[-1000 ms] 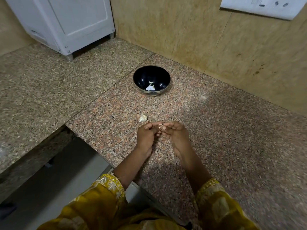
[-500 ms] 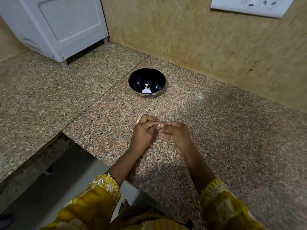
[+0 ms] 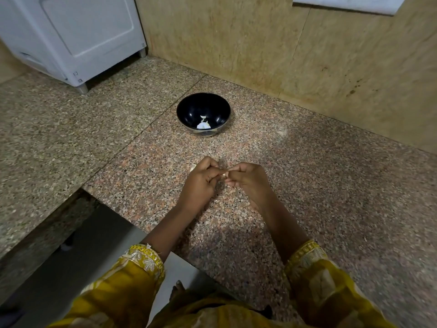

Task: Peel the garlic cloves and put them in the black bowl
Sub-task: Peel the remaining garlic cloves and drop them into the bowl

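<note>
Two white garlic pieces [image 3: 203,125] lie inside the black bowl [image 3: 189,107].

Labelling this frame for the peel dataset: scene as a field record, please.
surface: speckled pink-grey granite counter
bowl: round glossy black bowl, upright, beyond the hands, holding white garlic pieces
hands: left hand and right hand both pinch one small pale garlic clove at the fingertips
loose: second pale clove on the counter, mostly hidden behind the left hand
background: white appliance, back left
</note>
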